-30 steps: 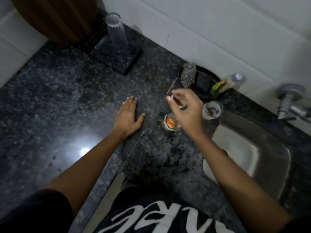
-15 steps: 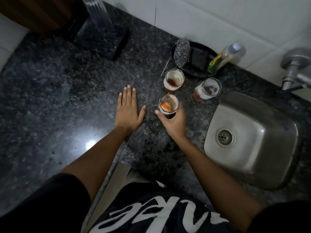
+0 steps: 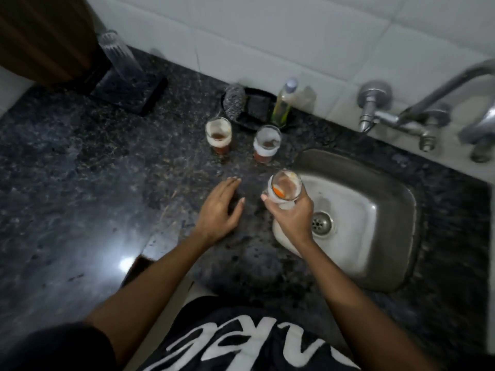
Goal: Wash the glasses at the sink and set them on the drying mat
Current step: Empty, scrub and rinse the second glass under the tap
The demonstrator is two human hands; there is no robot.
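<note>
Right hand (image 3: 292, 218) lifted glass (image 3: 284, 190) off counter to sink (image 3: 388, 199) edge; left hand (image 3: 218, 210) fingers now curled.

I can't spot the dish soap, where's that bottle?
The soap bottle stands against the tiled wall, just right of the black dish holding scrubbers, behind the two dirty glasses.

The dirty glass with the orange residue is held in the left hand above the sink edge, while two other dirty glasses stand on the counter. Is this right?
Not quite: the head view shows the right hand gripping the glass with the orange residue at the sink edge; the left hand holds nothing. The two other dirty glasses do stand on the counter.
</note>
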